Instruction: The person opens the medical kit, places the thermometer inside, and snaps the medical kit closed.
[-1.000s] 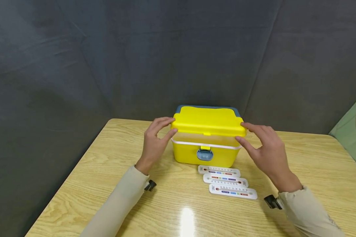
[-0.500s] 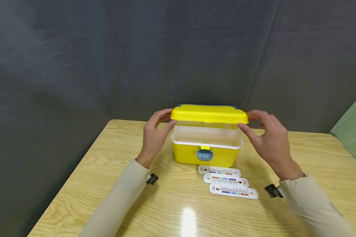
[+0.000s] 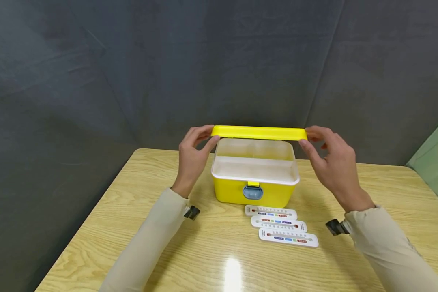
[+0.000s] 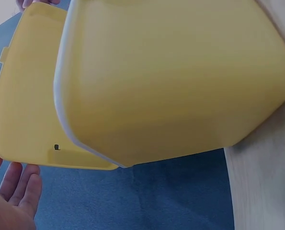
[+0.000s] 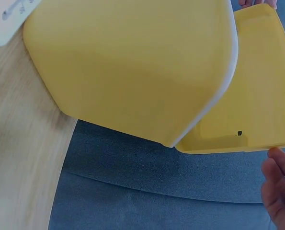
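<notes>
In the head view, a yellow plastic box [image 3: 230, 192] with a white rim stands on the table, its lid [image 3: 259, 132] raised on the far side. A white inner tray [image 3: 253, 168] shows inside it, and a blue-grey latch [image 3: 253, 192] hangs at the front. My left hand [image 3: 192, 158] grips the lid's left corner between thumb and fingers. At the opposite corner, my right hand [image 3: 333, 164] holds the lid the same way. Both wrist views show the lid's underside from beside the box, with fingertips [image 4: 32, 191] at its edge in the left one.
Three white thermometers [image 3: 271, 212] lie in a staggered row before the box, towards its right. Behind the wooden table [image 3: 204, 251] hangs a dark grey cloth [image 3: 219, 69]. A green patterned panel [image 3: 436, 158] stands at the right edge.
Both hands have lifted the lid's front edge up and back, from partly raised to about upright. The box's interior has come into view. The thermometers have stayed in place.
</notes>
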